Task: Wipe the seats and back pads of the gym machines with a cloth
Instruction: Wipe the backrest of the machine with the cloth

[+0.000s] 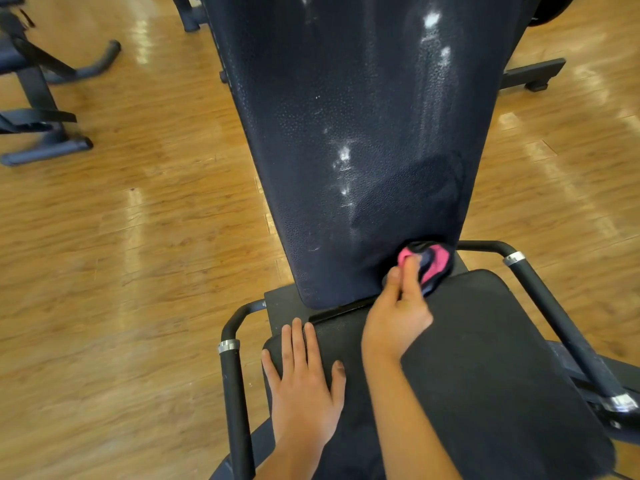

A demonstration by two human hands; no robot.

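Observation:
A long black back pad (349,133) runs away from me, glossy with pale smears down its middle and right side. Below it lies the black seat pad (485,358). My right hand (398,306) grips a bunched pink and dark cloth (433,266) against the lower right corner of the back pad, where it meets the seat. My left hand (304,379) rests flat on the seat's left front part, fingers straight and spread.
Black handle bars with silver collars flank the seat, one on the left (232,375) and one on the right (554,306). Another machine's black frame and feet (45,98) stand at the far left on the wooden floor (138,237). A base bar (533,74) sticks out at the right.

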